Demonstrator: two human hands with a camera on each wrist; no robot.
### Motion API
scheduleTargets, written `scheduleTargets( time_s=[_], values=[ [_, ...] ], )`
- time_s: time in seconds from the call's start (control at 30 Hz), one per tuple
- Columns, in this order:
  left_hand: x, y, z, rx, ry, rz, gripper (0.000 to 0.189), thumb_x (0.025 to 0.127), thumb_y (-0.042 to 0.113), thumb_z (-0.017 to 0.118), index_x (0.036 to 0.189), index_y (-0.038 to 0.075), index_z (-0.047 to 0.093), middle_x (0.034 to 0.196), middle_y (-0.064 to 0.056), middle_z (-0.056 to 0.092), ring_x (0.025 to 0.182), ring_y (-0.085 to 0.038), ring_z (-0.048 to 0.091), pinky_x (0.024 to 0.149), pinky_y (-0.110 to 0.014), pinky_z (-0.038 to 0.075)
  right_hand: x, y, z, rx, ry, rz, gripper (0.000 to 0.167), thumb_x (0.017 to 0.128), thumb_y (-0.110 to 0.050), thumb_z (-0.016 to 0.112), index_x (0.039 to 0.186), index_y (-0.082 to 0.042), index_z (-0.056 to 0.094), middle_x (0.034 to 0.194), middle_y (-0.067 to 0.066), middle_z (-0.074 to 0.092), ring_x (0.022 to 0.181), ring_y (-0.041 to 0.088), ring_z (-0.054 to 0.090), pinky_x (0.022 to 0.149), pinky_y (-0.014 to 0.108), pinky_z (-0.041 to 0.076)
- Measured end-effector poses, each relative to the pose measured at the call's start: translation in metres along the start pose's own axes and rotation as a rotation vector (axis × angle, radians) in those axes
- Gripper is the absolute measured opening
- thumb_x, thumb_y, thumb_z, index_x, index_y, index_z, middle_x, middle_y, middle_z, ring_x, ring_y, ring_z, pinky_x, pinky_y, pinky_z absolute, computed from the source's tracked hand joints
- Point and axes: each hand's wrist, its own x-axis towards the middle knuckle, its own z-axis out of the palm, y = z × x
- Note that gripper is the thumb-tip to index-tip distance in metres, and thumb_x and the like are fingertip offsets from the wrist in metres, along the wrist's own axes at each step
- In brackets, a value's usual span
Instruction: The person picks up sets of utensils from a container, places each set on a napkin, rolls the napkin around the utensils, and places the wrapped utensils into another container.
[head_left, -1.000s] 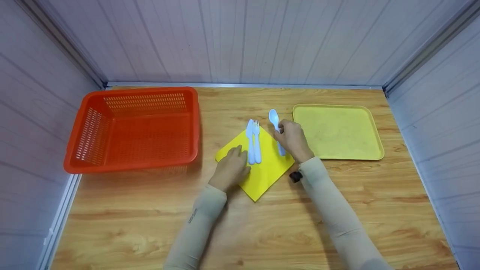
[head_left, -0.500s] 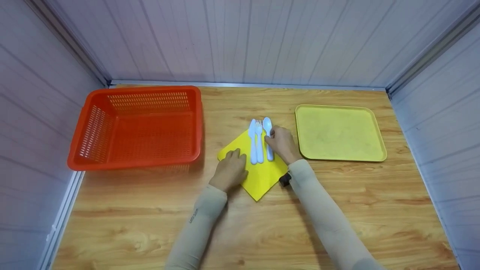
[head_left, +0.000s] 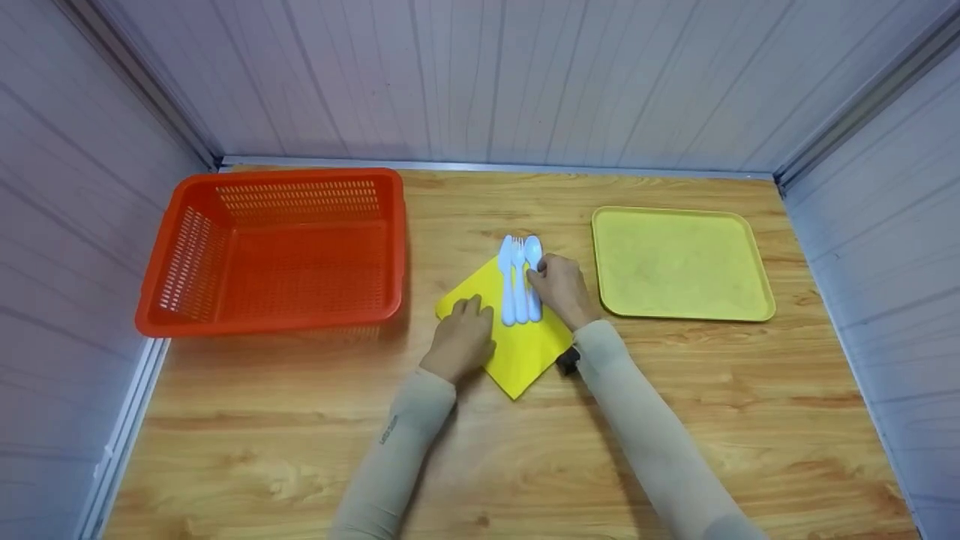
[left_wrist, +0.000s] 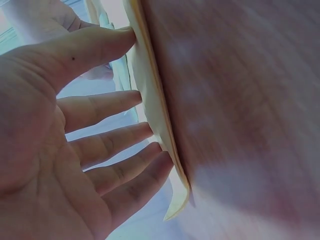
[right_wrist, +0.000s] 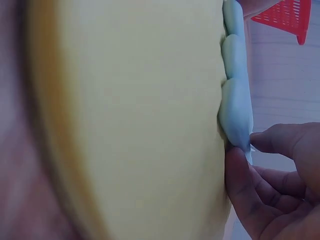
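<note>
A folded yellow napkin [head_left: 519, 364] lies cornerwise on the table. On it, side by side, are a pale blue plastic knife [head_left: 507, 281], a fork [head_left: 519, 283] and a spoon [head_left: 533, 250]; their tips pass its far edge. My right hand [head_left: 562, 289] holds the spoon by its handle, close beside the fork. In the right wrist view, thumb and forefinger of the right hand [right_wrist: 285, 182] pinch the rightmost handle. My left hand [head_left: 461, 341] rests on the napkin's left side. The left wrist view shows that hand's [left_wrist: 60, 135] fingers spread, their tips touching the napkin [left_wrist: 152, 95].
An orange-red perforated basket [head_left: 395, 247] stands at the back left. At the back right lies a yellow tray [head_left: 682, 262]. Panelled walls enclose the wooden table [head_left: 480, 480] at the back and both sides. A small black object sits at the right wrist.
My right hand has brought the spoon leftward from the napkin's right side, up against the fork. The left hand has stayed on the napkin. Knife and fork lie as before.
</note>
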Motion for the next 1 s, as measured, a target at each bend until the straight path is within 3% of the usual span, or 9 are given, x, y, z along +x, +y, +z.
scheduleTargets(
  time_s=[0.5, 0.67, 0.8, 1.0],
  values=[
    [0.0, 0.0, -0.002, -0.021, -0.016, -0.012, 0.054, 0.097, 0.024, 0.064, 0.143, 0.0, 0.05, 0.153, -0.024, 0.036, 0.139, -0.043, 0.033, 0.104, -0.054, 0.041, -0.002, 0.001, -0.002, 0.011, 0.012, -0.021, 0.024, 0.097, -0.021, 0.061, 0.099, 0.0, 0.071, 0.091, 0.011, 0.068, 0.072, 0.018, 0.061, 0.065, 0.032, 0.053],
    [-0.001, -0.001, -0.005, -0.053, -0.063, -0.019, 0.056, 0.098, 0.026, 0.061, 0.147, 0.002, 0.046, 0.157, -0.022, 0.032, 0.143, -0.04, 0.029, 0.109, -0.053, 0.036, -0.006, 0.0, -0.008, -0.003, 0.005, -0.034, 0.027, 0.098, -0.023, 0.061, 0.104, 0.002, 0.071, 0.09, 0.011, 0.069, 0.07, 0.017, 0.06, 0.063, 0.031, 0.052],
    [-0.005, -0.002, -0.008, -0.072, -0.081, -0.02, 0.055, 0.099, 0.025, 0.059, 0.148, 0.003, 0.045, 0.159, -0.02, 0.03, 0.144, -0.037, 0.028, 0.111, -0.053, 0.033, -0.016, -0.004, -0.019, -0.047, -0.009, -0.109, 0.03, 0.098, -0.022, 0.063, 0.111, 0.004, 0.07, 0.092, 0.013, 0.069, 0.072, 0.021, 0.062, 0.064, 0.035, 0.053],
    [-0.019, -0.003, -0.01, -0.019, -0.007, 0.064, 0.048, 0.098, 0.019, 0.058, 0.143, 0.001, 0.05, 0.154, -0.02, 0.038, 0.14, -0.036, 0.037, 0.109, -0.05, 0.037, -0.044, -0.001, -0.037, -0.21, -0.061, -0.252, 0.03, 0.097, -0.023, 0.067, 0.115, 0.001, 0.068, 0.1, 0.015, 0.068, 0.085, 0.026, 0.065, 0.069, 0.038, 0.055]
  ],
)
